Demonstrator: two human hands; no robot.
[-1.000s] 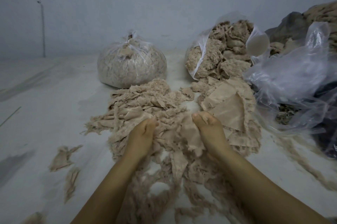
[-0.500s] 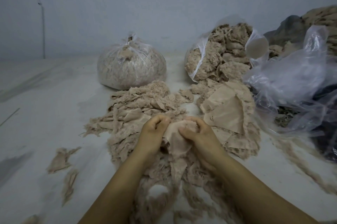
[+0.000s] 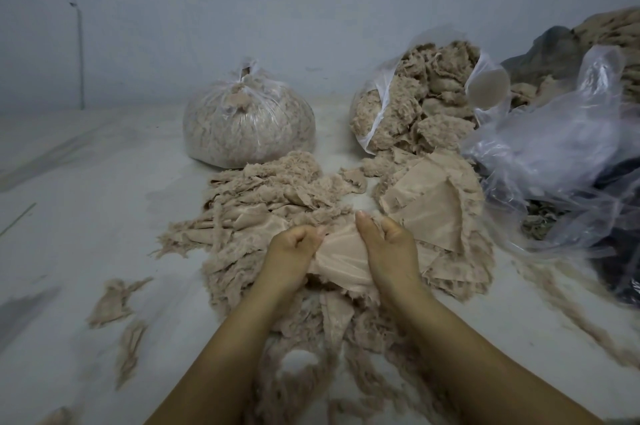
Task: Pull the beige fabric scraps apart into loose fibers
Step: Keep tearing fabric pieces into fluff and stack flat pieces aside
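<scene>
A low heap of beige fabric scraps spreads over the pale floor in front of me. Between both hands a smooth beige scrap is stretched flat just above the heap. My left hand grips its left edge with curled fingers. My right hand grips its right edge, thumb laid straight along the cloth. Larger flat beige pieces lie just right of my right hand. Loose frayed fibers trail under my forearms.
A tied clear bag of fibers stands behind the heap. An open bag of fluffy beige scraps stands to its right. Crumpled clear plastic and dark cloth fill the right side. Stray scraps lie at left.
One second ago both hands reached into the heap, apart. They then came together on one scrap, and now hold it spread between them, slightly wider than half a second ago.
</scene>
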